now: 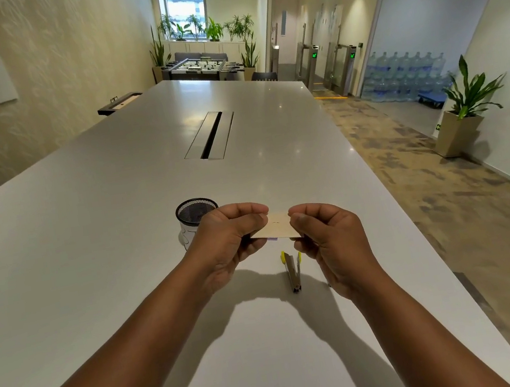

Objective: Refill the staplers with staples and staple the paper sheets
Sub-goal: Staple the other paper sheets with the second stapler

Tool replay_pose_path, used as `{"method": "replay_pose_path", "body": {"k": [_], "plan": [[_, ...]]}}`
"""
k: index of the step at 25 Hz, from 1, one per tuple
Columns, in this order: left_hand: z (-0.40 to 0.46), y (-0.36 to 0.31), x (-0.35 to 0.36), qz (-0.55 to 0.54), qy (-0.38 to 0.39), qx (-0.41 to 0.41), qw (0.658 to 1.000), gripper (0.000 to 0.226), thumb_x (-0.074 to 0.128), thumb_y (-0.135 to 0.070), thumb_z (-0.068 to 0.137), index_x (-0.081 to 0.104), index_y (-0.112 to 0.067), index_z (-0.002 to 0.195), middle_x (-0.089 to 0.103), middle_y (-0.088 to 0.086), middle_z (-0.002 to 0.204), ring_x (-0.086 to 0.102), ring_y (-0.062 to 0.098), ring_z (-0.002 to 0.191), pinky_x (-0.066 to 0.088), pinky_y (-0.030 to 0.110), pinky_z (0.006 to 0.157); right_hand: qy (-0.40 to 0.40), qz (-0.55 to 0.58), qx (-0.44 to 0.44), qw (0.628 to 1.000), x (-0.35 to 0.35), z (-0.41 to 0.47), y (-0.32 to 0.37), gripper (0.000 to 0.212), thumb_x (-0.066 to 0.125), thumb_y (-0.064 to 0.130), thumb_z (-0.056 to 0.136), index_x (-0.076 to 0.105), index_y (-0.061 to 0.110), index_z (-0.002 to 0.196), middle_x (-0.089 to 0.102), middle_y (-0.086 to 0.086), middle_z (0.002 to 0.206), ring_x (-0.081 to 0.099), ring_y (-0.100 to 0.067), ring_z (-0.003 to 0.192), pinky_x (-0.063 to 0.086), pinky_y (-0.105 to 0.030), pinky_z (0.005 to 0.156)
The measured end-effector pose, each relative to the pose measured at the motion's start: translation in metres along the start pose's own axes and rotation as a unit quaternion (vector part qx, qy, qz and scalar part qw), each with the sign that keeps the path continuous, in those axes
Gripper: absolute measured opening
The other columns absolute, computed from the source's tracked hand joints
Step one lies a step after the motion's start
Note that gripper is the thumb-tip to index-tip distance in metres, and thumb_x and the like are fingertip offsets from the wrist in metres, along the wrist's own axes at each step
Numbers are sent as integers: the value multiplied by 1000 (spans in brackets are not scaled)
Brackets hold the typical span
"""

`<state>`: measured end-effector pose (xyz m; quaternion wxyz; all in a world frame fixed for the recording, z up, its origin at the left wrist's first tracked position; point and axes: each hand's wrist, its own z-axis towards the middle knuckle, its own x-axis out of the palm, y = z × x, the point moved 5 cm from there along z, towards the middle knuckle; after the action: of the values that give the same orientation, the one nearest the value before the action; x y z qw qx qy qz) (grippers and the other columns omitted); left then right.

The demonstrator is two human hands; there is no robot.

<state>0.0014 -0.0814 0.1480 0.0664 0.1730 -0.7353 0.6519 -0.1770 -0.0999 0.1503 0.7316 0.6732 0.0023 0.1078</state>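
Both hands are raised above the table [93, 240], and between them they hold a small stack of tan paper sheets [278, 227]. The left hand [228, 241] pinches the stack's left end with thumb on top and fingers curled below. The right hand [328, 235] pinches its right end in the same way. The stack lies almost flat, its long axis running left to right across the view. Two small dark marks show near its middle; they may be staples, but they are too small to be sure. A thin purple edge peeps out under the stack near the left hand

The stapler [292, 269] rests on the table just below the paper and nearer the person. It stands hinged open, its yellow-tipped parts spread apart. Its long axis runs toward and away from the person, roughly square to the paper's long side. It lies just beside the right wrist, so the right hand is clearly the nearer one, while the left hand is further off to the left

A black mesh pen cup [196, 216] stands behind the left hand, toward the table's middle

My judgement: the open stapler suggests refilling is not finished, and the next reach would suit the right hand, dropping straight down and back
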Motion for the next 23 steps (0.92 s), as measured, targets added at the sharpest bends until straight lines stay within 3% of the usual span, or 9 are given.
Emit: {"method": "replay_pose_path", "body": {"k": [9, 17, 23], "plan": [[-2, 3, 0, -17, -10, -38, 999, 9, 73, -1, 87, 74, 1, 96, 79, 15, 81, 77, 22, 68, 59, 20, 53, -3, 22, 39, 999, 0, -1, -3, 15, 68, 9, 92, 80, 12, 85, 73, -8, 73, 62, -14, 57, 54, -23, 57], [-3, 10, 5, 32, 30, -86, 995, 8, 77, -3, 83, 79, -7, 90, 78, 14, 85, 78, 27, 75, 58, 22, 50, 7, 17, 73, 997, 0, -4, -7, 9, 71, 10, 90, 79, 9, 86, 72, -10, 72, 65, -16, 61, 54, -24, 57], [-3, 18, 7, 38, -21, -78, 996, 21, 79, -10, 81, 75, -2, 99, 77, 9, 75, 74, 20, 62, 53, 22, 46, 13, -24, 47, 999, 2, -9, -5, 10, 71, 7, 88, 79, 13, 85, 76, -8, 77, 70, -17, 66, 53, -23, 56]]}}
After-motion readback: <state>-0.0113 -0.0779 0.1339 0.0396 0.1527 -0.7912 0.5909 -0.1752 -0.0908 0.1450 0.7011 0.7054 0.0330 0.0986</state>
